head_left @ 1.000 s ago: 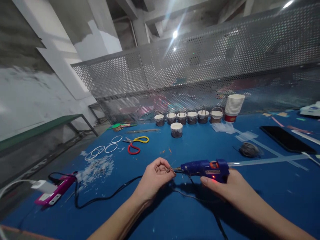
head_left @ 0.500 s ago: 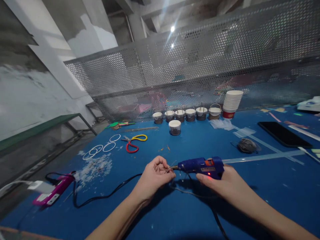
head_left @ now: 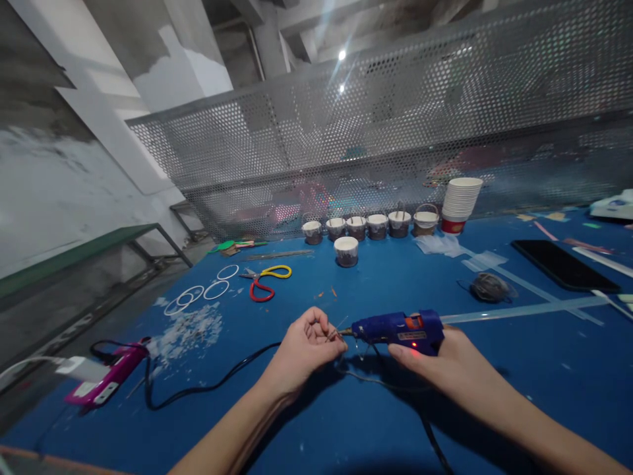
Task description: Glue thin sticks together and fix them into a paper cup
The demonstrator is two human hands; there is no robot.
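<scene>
My right hand (head_left: 452, 359) is wrapped round the handle of a blue glue gun (head_left: 388, 328) with a small red light lit on its side. The gun's nozzle points left and meets the fingertips of my left hand (head_left: 312, 340). Those fingers are pinched on something thin, too small to make out. A grey cord (head_left: 376, 380) trails from near the left fingertips to the right, under the gun. Beyond the hands stands a single small cup (head_left: 346, 253) with a white rim and grey lower part.
Several small buckets (head_left: 376, 227) line the back beside stacked paper cups (head_left: 461, 201). Scissors (head_left: 262, 290) and white rings (head_left: 216, 289) lie left, near a pink power strip (head_left: 111, 379). A grey yarn ball (head_left: 489, 287) and black phone (head_left: 564, 265) lie right.
</scene>
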